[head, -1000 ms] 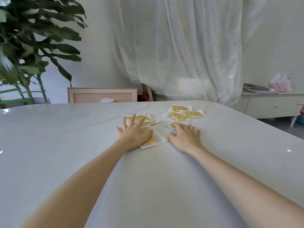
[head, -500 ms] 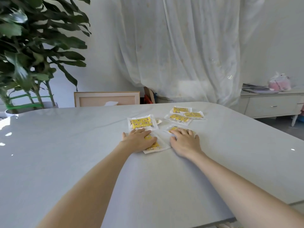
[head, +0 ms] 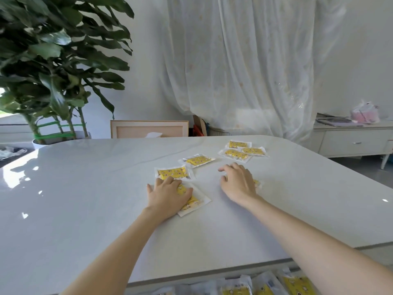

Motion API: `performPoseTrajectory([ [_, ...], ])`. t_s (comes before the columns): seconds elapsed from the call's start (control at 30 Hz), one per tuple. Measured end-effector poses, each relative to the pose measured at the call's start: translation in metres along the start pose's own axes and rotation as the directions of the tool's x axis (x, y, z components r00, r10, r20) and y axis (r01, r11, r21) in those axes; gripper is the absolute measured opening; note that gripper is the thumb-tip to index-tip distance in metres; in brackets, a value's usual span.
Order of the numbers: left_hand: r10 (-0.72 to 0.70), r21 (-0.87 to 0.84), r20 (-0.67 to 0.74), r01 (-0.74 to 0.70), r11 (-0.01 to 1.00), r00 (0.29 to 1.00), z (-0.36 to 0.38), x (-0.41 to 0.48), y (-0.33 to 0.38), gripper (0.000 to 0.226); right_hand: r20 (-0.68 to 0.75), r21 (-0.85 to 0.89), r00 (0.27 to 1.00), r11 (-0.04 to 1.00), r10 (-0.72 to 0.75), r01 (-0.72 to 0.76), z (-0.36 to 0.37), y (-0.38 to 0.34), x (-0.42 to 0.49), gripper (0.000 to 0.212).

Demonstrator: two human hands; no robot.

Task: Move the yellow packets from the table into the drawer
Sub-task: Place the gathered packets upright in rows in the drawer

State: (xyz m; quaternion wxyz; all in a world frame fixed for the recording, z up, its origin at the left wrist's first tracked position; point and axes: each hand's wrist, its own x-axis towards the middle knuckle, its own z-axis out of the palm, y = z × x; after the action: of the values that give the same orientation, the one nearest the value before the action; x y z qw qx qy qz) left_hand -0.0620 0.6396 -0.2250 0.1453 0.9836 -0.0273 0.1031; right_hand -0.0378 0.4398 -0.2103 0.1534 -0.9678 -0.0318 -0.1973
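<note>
Two hands are down on packets. The left fingers [head: 170, 182] lie nearly straight as the left hand [head: 168, 196] presses a yellow star-print plastic packet [head: 194, 202], with no grip on it. The right fingers [head: 231, 168] are loosely bent, tips on the glossy white table [head: 85, 188]. A second packet [head: 256, 183] peeks out from under the right hand [head: 239, 184], probably only pressed. Five loose packets [head: 197, 160] lie beyond the hands. More stored packets [head: 297, 285] show below the table's near edge.

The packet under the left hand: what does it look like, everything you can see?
The packet is a flat pouch, yellow with small printed figures and a wide white sealed border, seemingly plastic. It lies flat and slanted on the white table. The left hand rests on it, hiding its left part.
</note>
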Motion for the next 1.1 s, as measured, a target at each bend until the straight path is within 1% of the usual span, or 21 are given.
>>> performPoseTrajectory([
  [0.1,-0.036,-0.066,-0.065,0.032,0.997,0.997,-0.005,-0.001,-0.016,0.055,0.083,0.090,0.992,0.992,-0.094,0.087,0.004,-0.019,0.022,0.041],
  [0.23,-0.069,-0.201,-0.095,0.049,0.978,0.993,-0.005,0.005,-0.020,0.055,0.195,0.178,0.973,0.980,-0.126,0.091,0.024,-0.044,0.055,0.048],
  [0.3,-0.090,-0.270,-0.098,0.060,0.961,0.991,-0.003,0.011,-0.025,0.056,0.267,0.186,0.952,0.978,-0.146,0.098,0.038,-0.054,0.070,0.050],
  [0.37,-0.118,-0.319,-0.110,0.078,0.944,0.987,-0.002,0.016,-0.031,0.056,0.331,0.144,0.934,0.985,-0.133,0.090,0.053,-0.055,0.081,0.052],
  [0.4,-0.126,-0.316,-0.109,0.086,0.945,0.986,-0.001,0.019,-0.033,0.056,0.358,0.112,0.928,0.991,-0.108,0.072,0.060,-0.053,0.084,0.051],
  [0.47,-0.115,-0.227,-0.083,0.093,0.969,0.990,0.000,0.023,-0.035,0.059,0.373,0.058,0.925,0.997,-0.069,0.051,0.071,-0.049,0.085,0.051],
  [0.53,-0.094,-0.140,-0.039,0.088,0.986,0.995,0.001,0.027,-0.035,0.061,0.318,0.055,0.945,0.997,-0.073,0.059,0.074,-0.049,0.083,0.048],
  [0.57,-0.091,-0.124,-0.026,0.087,0.988,0.996,0.002,0.028,-0.036,0.060,0.295,0.067,0.952,0.996,-0.078,0.061,0.073,-0.050,0.081,0.046],
  [0.67,-0.095,-0.105,-0.015,0.093,0.990,0.995,0.005,0.025,-0.037,0.060,0.307,0.061,0.948,0.996,-0.084,0.069,0.069,-0.054,0.073,0.041],
  [0.87,-0.123,-0.097,-0.030,0.119,0.988,0.992,0.000,0.000,-0.036,0.060,0.359,0.031,0.930,0.997,-0.073,0.067,0.052,-0.056,0.049,0.041],
  [1.1,-0.209,-0.112,-0.086,0.199,0.974,0.974,-0.012,-0.037,-0.045,0.059,0.400,0.008,0.911,0.994,-0.101,0.106,0.026,-0.065,0.005,0.040],
])
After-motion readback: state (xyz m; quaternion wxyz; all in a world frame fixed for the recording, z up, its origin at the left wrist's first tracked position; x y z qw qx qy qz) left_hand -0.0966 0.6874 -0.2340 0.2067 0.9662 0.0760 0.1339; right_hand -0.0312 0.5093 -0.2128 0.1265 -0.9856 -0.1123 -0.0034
